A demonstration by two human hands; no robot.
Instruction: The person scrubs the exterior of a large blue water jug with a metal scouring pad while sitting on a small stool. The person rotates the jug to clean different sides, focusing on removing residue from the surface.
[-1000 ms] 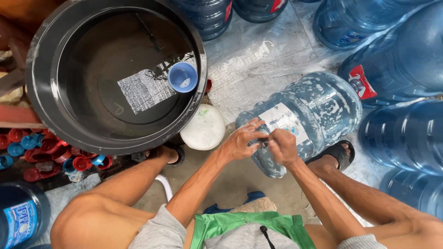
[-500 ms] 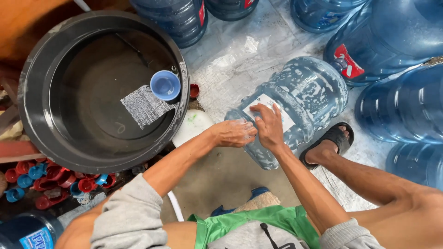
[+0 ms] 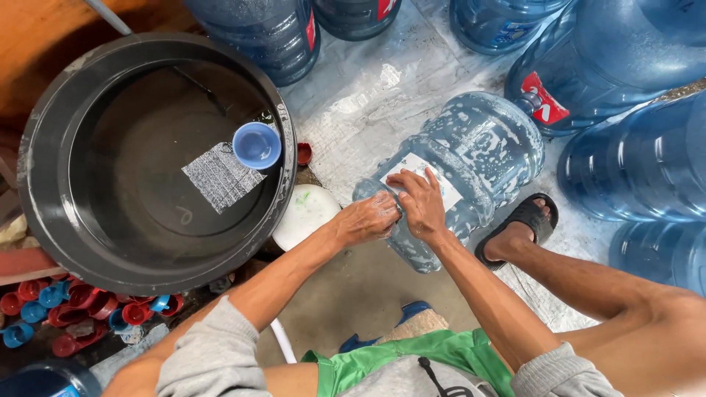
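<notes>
**Both hands on a soapy water jug**

The left hand (image 3: 370, 217) and right hand (image 3: 419, 202) press side by side, fingers spread, on the pale label of a translucent blue water jug (image 3: 471, 165) lying sudsy on the floor. A foot in a black sandal (image 3: 523, 224) sits just beside its right edge. Left, a round black basin (image 3: 44, 220) holds water and a floating blue cup (image 3: 257, 145); a white lid (image 3: 305, 213) lies between basin and jug. More smooth blue jugs (image 3: 625, 66) crowd the right.
</notes>
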